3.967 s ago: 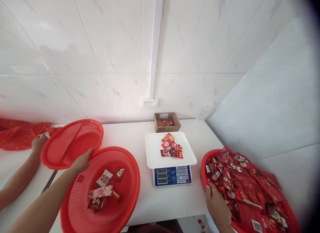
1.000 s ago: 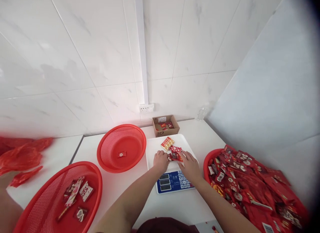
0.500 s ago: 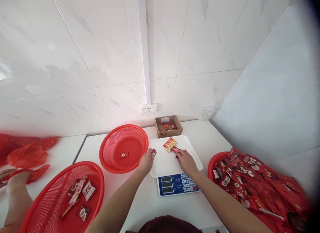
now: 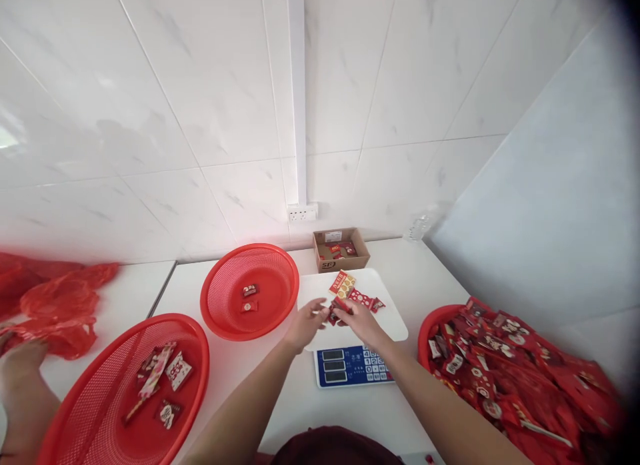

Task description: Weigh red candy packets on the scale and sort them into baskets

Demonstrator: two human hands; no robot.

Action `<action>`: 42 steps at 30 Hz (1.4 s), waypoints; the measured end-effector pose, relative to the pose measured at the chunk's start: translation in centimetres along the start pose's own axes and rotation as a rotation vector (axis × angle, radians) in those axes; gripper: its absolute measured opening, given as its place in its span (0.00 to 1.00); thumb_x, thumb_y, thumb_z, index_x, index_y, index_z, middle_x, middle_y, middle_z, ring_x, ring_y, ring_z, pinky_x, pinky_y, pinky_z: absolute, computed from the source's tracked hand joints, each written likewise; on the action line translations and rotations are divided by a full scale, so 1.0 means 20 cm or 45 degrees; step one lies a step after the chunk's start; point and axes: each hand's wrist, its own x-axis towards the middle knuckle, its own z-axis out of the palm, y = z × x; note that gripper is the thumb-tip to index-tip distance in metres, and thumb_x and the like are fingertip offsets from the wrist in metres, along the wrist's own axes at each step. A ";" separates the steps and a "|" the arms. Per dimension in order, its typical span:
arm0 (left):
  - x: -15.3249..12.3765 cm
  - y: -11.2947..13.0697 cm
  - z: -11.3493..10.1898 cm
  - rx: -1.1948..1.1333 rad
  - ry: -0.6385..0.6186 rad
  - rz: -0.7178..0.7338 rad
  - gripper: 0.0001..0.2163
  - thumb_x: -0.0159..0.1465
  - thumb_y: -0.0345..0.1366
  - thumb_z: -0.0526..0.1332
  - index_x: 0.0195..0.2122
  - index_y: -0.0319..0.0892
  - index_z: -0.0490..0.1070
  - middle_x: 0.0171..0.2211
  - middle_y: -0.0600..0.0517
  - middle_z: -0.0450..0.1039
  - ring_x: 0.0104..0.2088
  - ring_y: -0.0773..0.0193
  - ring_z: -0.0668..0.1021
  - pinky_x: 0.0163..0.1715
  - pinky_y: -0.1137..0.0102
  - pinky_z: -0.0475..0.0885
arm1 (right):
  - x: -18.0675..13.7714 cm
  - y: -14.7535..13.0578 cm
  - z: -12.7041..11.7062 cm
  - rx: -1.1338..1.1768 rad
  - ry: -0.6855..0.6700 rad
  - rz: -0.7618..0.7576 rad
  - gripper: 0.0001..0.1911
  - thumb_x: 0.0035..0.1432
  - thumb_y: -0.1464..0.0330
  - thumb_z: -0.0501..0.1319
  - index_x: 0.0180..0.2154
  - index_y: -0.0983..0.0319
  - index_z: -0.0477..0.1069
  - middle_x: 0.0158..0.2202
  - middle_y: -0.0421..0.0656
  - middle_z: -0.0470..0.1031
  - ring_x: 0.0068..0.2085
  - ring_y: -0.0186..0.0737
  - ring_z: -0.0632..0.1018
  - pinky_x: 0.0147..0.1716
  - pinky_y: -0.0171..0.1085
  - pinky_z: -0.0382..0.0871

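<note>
My right hand (image 4: 363, 322) is closed on a small dark red candy packet (image 4: 333, 312) above the white scale tray (image 4: 320, 338). Beside it, my left hand (image 4: 306, 325) has its fingers apart, their tips close to that packet; whether they touch it cannot be made out. On the tray behind my hands lie a yellow-and-red packet (image 4: 343, 284), a red packet with white dots (image 4: 360, 297) and a small red candy (image 4: 377, 304). The blue scale panel (image 4: 353, 370) shows below the tray. Two small wrapped candies (image 4: 249, 290) rest in the far red basket (image 4: 215, 305).
A nearer red basket (image 4: 200, 378) at the left holds several snacks. Red packets fill another red basket (image 4: 425, 328) at the right. A cardboard box (image 4: 345, 258) stands against the wall. At far left, another person's hand (image 4: 23, 362) is at a red plastic bag (image 4: 60, 312).
A second candy now lies in the far basket, and my left hand has moved right, toward my right hand. My right hand has lifted a dark red packet; the dotted packet lies uncovered.
</note>
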 end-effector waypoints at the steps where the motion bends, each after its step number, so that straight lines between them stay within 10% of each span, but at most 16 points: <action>1: 0.00 0.00 0.04 -0.146 -0.094 -0.047 0.20 0.58 0.42 0.60 0.50 0.41 0.66 0.36 0.48 0.74 0.31 0.66 0.75 0.34 0.68 0.71 | 0.00 -0.01 0.02 0.044 -0.049 -0.025 0.18 0.53 0.58 0.57 0.41 0.62 0.72 0.40 0.44 0.75 0.36 0.40 0.77 0.34 0.40 0.74; 10: 0.04 0.01 -0.24 -0.725 0.661 -0.268 0.18 0.62 0.35 0.56 0.53 0.46 0.56 0.39 0.47 0.72 0.34 0.69 0.77 0.40 0.68 0.73 | 0.07 0.17 -0.21 -1.147 0.382 -0.071 0.19 0.56 0.69 0.55 0.50 0.63 0.68 0.53 0.51 0.69 0.55 0.48 0.67 0.53 0.45 0.60; 16: -0.04 0.01 -0.15 -0.503 0.289 -0.434 0.18 0.59 0.38 0.60 0.49 0.40 0.60 0.41 0.44 0.72 0.32 0.68 0.76 0.40 0.68 0.70 | 0.06 0.17 -0.23 -1.322 0.341 -0.033 0.17 0.57 0.73 0.51 0.47 0.63 0.69 0.42 0.48 0.76 0.47 0.45 0.72 0.49 0.43 0.59; 24: -0.07 0.00 0.05 -0.407 -0.185 -0.367 0.21 0.50 0.45 0.67 0.42 0.41 0.68 0.34 0.49 0.74 0.30 0.67 0.73 0.32 0.70 0.68 | -0.04 0.06 -0.03 -0.577 -0.002 -0.273 0.12 0.55 0.69 0.54 0.41 0.60 0.72 0.40 0.44 0.76 0.41 0.39 0.75 0.44 0.38 0.67; 32: -0.02 0.01 -0.21 -1.011 0.742 -0.322 0.07 0.62 0.34 0.57 0.41 0.43 0.62 0.36 0.49 0.73 0.30 0.67 0.77 0.37 0.69 0.72 | -0.08 0.23 -0.21 -1.187 0.271 -0.033 0.23 0.51 0.71 0.58 0.51 0.65 0.67 0.53 0.52 0.65 0.54 0.50 0.67 0.52 0.43 0.61; 42: -0.22 -0.06 -0.29 -0.899 0.648 -0.432 0.09 0.62 0.31 0.57 0.43 0.42 0.62 0.35 0.46 0.76 0.30 0.66 0.79 0.36 0.69 0.72 | 0.08 0.30 -0.30 -1.064 0.447 0.242 0.26 0.51 0.75 0.56 0.54 0.62 0.64 0.55 0.52 0.60 0.41 0.40 0.74 0.39 0.36 0.65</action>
